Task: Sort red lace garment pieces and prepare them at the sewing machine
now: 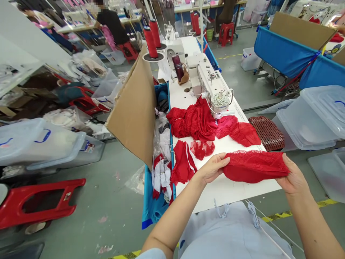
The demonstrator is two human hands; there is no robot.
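A red fabric piece with a lace upper edge (pixel 254 167) is stretched sideways between my two hands over the front of the white sewing table (pixel 215 196). My left hand (pixel 214 167) pinches its left end, thumb on top. At the other end my right hand (pixel 293 176) grips it, with the fingers partly hidden behind the cloth. Beyond it lies a heap of red lace fabric (pixel 199 120) beside the sewing machine (pixel 212 81). A sheer red piece (pixel 245 133) spreads to the right of the heap. Nearer my left hand are red pieces with a white strip (pixel 183 162) and a small red lace scrap (pixel 202 149).
Along the table's left side hangs a blue cloth bin (pixel 147 201) holding bundles, with a cardboard sheet (pixel 137 108) leaning from it. Red thread cones (pixel 150 41) stand at the back. Plastic boxes (pixel 309 115) are at right; a red stool (pixel 40 201) lies left. Other people sit farther off.
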